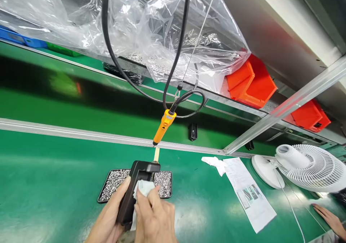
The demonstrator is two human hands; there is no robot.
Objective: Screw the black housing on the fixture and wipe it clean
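My left hand (108, 217) grips a black plastic device (135, 185) from its left side, tilted up off the green table. My right hand (155, 216) presses a white cloth (143, 189) against the device's face. Just behind them lies a black tray of small silver screws (164, 183). An orange electric screwdriver (163, 126) hangs on its black cable above the tray, tip pointing down.
A paper sheet (248, 192) and a crumpled white cloth (214, 162) lie to the right. A white fan (305, 167) stands at the far right, with another person's hand (328, 219) near it. Red bins (250, 82) and a clear plastic bag (151, 27) sit on the shelf above.
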